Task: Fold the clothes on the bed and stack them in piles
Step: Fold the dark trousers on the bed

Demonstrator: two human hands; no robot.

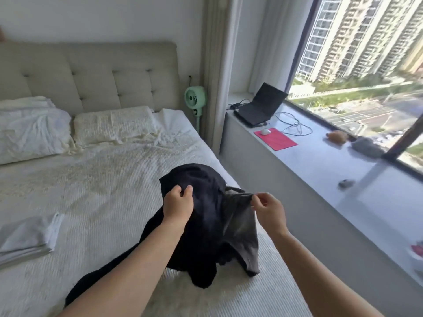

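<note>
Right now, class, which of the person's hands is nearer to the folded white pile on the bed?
Left. The left hand grips the black garment just right of the folded white pile. The right hand pinches the garment's far edge, nearer the window ledge.

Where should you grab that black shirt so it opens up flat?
Pinch the black shirt along its top edge, one hand at each end, coming from above. The left hand and right hand already hold it there, and the rest hangs bunched below.
</note>
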